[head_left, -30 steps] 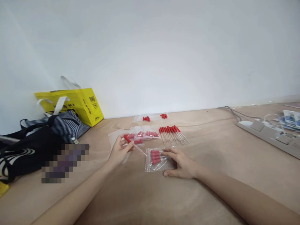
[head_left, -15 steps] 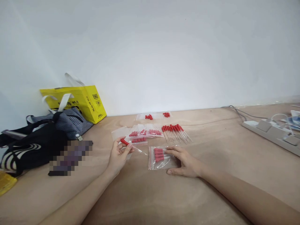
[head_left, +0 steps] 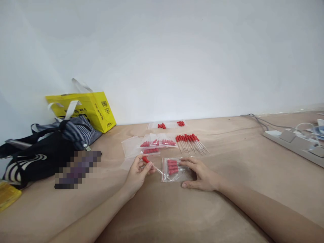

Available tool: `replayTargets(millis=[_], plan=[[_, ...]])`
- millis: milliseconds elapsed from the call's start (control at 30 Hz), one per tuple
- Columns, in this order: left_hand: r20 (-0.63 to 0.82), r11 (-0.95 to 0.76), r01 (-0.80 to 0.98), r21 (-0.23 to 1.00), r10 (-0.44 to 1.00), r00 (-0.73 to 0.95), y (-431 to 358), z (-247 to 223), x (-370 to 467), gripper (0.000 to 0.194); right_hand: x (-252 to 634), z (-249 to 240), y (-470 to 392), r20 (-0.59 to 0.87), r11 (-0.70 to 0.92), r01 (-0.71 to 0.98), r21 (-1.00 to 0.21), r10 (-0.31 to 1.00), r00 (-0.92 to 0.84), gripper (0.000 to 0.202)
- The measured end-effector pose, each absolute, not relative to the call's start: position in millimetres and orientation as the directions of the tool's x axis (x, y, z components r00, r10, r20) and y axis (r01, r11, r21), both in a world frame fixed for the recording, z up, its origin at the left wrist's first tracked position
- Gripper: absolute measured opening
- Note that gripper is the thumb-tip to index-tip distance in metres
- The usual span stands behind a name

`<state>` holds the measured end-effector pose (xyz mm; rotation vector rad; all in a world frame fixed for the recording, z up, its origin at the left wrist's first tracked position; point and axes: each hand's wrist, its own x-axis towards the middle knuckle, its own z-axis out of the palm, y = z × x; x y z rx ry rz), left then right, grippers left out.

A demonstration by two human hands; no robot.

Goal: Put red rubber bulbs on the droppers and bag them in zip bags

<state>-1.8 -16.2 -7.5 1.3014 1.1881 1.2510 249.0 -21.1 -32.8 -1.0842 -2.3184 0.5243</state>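
Note:
My left hand (head_left: 138, 177) is closed on a dropper (head_left: 146, 159), pinching it near its red rubber bulb. Its thin clear tube slants right and down, and the tip reaches the mouth edge of a clear zip bag (head_left: 165, 175); I cannot tell whether it is inside. Several red-bulbed droppers (head_left: 172, 166) lie side by side in that bag. Over the bag's right part rests my right hand (head_left: 201, 175), fingers stretched out on the plastic and thumb apart on the table. Behind it, a row of loose droppers (head_left: 188, 139) lies fanned out.
Filled zip bags (head_left: 150, 151) overlap behind my left hand. Farther back, red bulbs (head_left: 162, 126) lie on a clear bag by the wall. A yellow bag (head_left: 101, 116), a striped pouch (head_left: 81, 133) and a black bag (head_left: 45, 152) stand left; a power strip (head_left: 296, 145) lies right.
My left hand has moved right with the dropper, bringing the tube's tip to the zip bag's edge. My right hand stays on the bag.

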Motion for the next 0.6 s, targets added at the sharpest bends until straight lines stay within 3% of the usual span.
replayTargets(millis=[100,367,500,600], plan=[[0.065,-0.068,0.079,0.995,0.997,0.040,-20,-10,-2,0.034,249,-33,-21,0.285,0.598,0.589,-0.544,0.792,-0.541,0.073],[-0.088,-0.039,0.331,0.943,0.929,0.360,-24,-11,-5,0.027,249,-33,-21,0.285,0.592,0.582,-0.558,0.795,-0.536,0.073],[-0.038,-0.195,0.329,0.924,0.810,0.585,-22,-2,-14,0.027,248,-32,-22,0.285,0.595,0.576,-0.561,0.792,-0.540,0.073],[-0.009,-0.295,0.347,0.890,0.750,0.661,-21,2,-19,0.027,248,-32,-22,0.280,0.587,0.580,-0.566,0.798,-0.534,0.072]])
